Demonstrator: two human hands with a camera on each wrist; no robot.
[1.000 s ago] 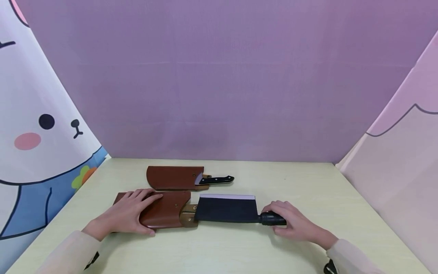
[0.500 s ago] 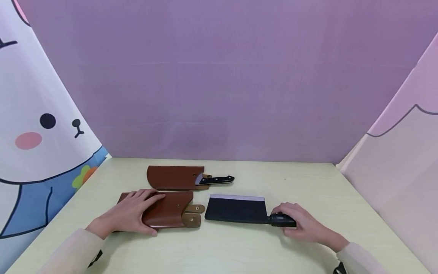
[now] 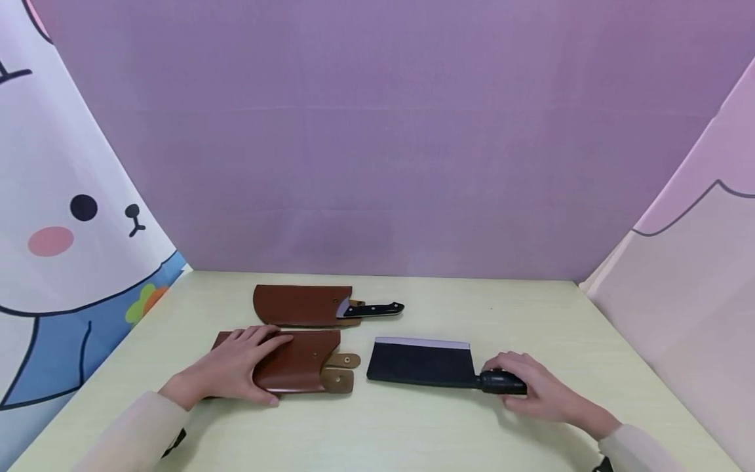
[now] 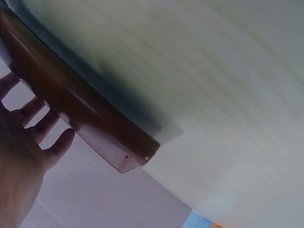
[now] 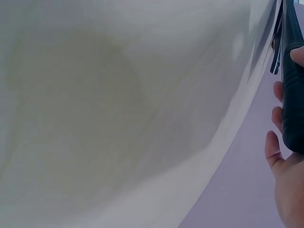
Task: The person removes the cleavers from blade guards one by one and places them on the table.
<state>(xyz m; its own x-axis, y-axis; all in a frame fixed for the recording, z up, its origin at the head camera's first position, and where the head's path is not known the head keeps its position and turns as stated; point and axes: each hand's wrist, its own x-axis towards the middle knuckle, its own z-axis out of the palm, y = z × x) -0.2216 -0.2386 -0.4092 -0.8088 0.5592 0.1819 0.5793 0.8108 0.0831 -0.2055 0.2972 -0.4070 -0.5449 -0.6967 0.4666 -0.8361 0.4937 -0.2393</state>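
My left hand (image 3: 230,367) spans a brown leather knife sheath (image 3: 295,364), thumb at its near edge and fingers toward its far edge. Two tan snap straps (image 3: 339,379) stick out of the sheath's right end, undone. To the right is a cleaver (image 3: 420,364) with a black blade and a pale strip along its far edge. My right hand (image 3: 539,390) grips the cleaver's black handle (image 5: 293,104). A gap separates the blade from the sheath mouth. In the left wrist view, the sheath (image 4: 80,99) shows side-on, with the fingers partly behind it.
Behind the held sheath lies a second brown sheath (image 3: 301,305) with a smaller black-handled knife (image 3: 374,309) in it. All lie on a pale wooden table (image 3: 413,432). A purple panel (image 3: 377,164) rises at the table's back, with printed cloths at both sides.
My right hand has drawn the cleaver right, away from the sheath, opening a gap at the mouth. The sheath and left hand have shifted slightly right. The second knife stays put.
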